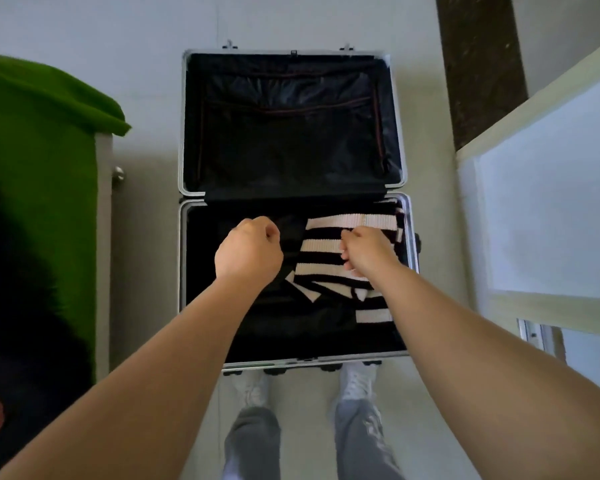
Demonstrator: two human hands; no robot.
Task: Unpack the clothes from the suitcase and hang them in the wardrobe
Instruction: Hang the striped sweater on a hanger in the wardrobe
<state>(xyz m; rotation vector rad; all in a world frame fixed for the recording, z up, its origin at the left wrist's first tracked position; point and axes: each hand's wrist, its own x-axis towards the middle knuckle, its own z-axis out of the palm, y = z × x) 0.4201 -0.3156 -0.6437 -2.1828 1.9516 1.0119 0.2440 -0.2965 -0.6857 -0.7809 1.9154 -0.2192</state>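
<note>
While the person stood at its six o'clock edge, the suitcase (284,140) lay open on the floor (146,237), lid toward twelve. A green cloth (39,168) draped some furniture at nine o'clock. The striped sweater (326,244) lay crumpled in the near half, toward three o'clock. The right hand (368,251) pinched its fabric with curled fingers. The left hand (248,251), at the sweater's nine o'clock, was fisted over dark lining; whether it held anything I could not tell.

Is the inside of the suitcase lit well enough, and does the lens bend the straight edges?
Head view: the suitcase interior is very dark, so any black contents beside the striped sweater barely separate from the lining. Head view again: the wide lens slightly bows the suitcase frame, and the whole picture is a little soft, with no strong glare.
</note>
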